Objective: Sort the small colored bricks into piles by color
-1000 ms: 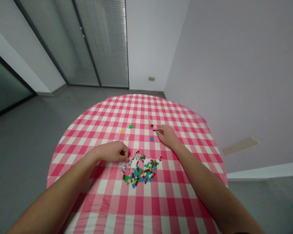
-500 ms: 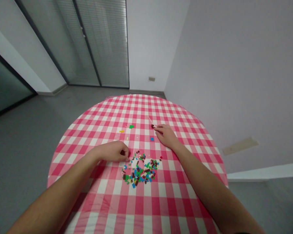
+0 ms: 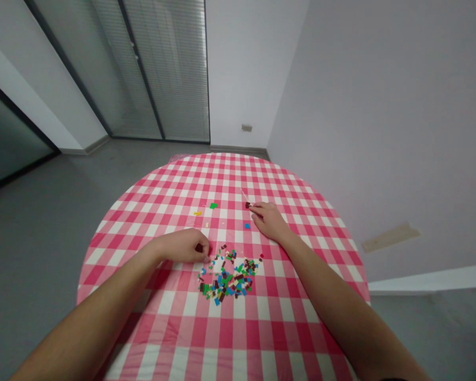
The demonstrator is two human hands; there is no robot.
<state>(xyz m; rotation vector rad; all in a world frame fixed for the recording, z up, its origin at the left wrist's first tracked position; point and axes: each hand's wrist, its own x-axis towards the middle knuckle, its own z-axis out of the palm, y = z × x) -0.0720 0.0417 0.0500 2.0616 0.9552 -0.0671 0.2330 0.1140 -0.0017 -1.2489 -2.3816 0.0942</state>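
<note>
My right hand (image 3: 268, 218) lies past the pile, its thumb and fingertips drawn together at a small dark brown building brick (image 3: 248, 205), which it grips on the cloth. A blue brick (image 3: 247, 226) sits just below those fingers. My left hand (image 3: 189, 246) rests curled on the table, with no brick showing in its fingers. Beside its fingertips begins a loose pile of small building bricks (image 3: 227, 283) in green, blue, brown, white and red. Farther off lie a green brick (image 3: 213, 206), a yellow piece (image 3: 197, 214) and a cream brick (image 3: 207, 225).
A round table with a red-and-white checked tablecloth (image 3: 230, 330) carries everything. Single red and brown bricks (image 3: 261, 256) lie at the pile's right edge. A pale wall (image 3: 381, 132) rises on the right; glass doors with blinds (image 3: 174, 69) stand behind.
My right fingertips have shifted very slightly at the dark brown brick. My left hand and the pile look the same.
</note>
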